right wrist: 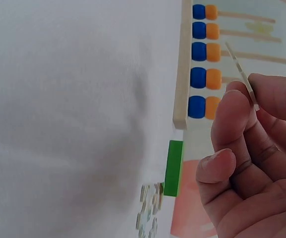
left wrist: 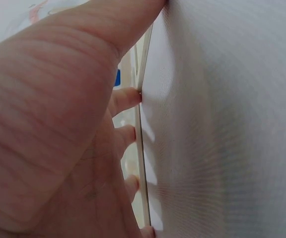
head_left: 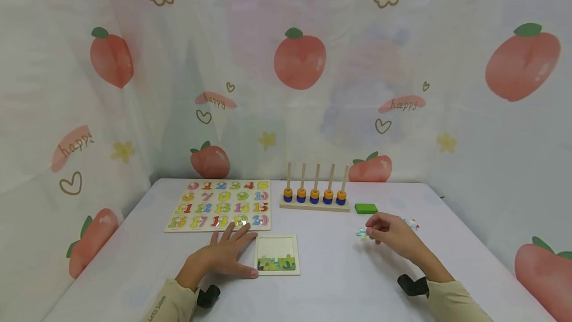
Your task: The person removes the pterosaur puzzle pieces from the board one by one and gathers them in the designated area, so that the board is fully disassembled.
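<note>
A small square puzzle tray [head_left: 291, 275] lies in front of me, with green, plant-patterned pieces [head_left: 277, 263] along its bottom. My left hand [head_left: 223, 256] is spread flat beside it, thumb at the lower left corner and index finger near the upper left one. Other fingertips rest by the lower edge of the number board [head_left: 173, 226]. To the right, above the table, my right hand [head_left: 395, 234] pinches a light-blue jigsaw piece [head_left: 361, 233] between thumb and fingers. In the right wrist view this jigsaw piece [right wrist: 241, 73] appears edge-on.
Loose jigsaw pieces [head_left: 413, 223] lie behind my right hand, partly hidden in the head view. Near them is a green block [head_left: 366, 208]. A wooden peg counter [head_left: 313, 207] with blue and orange beads stands at the back. A fruit-printed cloth [head_left: 299, 128] hangs behind the table.
</note>
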`<state>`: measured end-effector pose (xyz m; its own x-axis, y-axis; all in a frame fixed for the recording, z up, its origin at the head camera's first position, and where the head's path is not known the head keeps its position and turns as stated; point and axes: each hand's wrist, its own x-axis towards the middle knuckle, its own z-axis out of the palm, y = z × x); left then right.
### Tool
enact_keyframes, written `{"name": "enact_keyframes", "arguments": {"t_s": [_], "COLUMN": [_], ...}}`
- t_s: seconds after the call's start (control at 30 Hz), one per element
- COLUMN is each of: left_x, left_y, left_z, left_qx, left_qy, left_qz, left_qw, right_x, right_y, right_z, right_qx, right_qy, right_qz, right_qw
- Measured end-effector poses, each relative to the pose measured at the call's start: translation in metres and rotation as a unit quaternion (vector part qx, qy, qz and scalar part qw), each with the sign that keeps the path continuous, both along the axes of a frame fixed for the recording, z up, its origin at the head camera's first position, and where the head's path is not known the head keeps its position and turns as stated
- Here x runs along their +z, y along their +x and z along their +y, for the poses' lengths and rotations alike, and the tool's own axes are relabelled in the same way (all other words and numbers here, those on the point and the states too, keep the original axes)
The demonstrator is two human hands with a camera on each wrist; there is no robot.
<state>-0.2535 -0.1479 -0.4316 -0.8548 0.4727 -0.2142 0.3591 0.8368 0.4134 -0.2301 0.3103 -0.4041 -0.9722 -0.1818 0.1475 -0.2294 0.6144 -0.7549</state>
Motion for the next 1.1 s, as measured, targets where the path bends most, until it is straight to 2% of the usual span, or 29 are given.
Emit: {"name": "enact_keyframes", "arguments": {"t_s": [0.53,0.7,0.97,1.1], "left_x": [0.001,-0.001,-0.002,-0.008], "left_y": [0.002,0.002,0.003,-0.001], "left_z": [-0.001,-0.001,-0.001,-0.003], "left_qx": [-0.001,-0.002,0.003,-0.002], "left_qy": [-0.012,-0.015,-0.013,-0.005], "left_qz": [0.024,0.027,0.022,0.021], "left_qw": [0.9996,0.9995,0.9997,0.9998], "right_x": [0.004,0.003,0.001,0.001], "right_y": [0.008,0.01,0.014,0.015], "right_z": [0.028,0.037,0.05,0.056], "right_qx": [-0.057,-0.089,-0.114,-0.127], "right_qy": [0.018,0.033,0.043,0.049], "right_qz": [0.01,0.015,0.018,0.015], "right_qw": [0.9982,0.9954,0.9924,0.9907]}}
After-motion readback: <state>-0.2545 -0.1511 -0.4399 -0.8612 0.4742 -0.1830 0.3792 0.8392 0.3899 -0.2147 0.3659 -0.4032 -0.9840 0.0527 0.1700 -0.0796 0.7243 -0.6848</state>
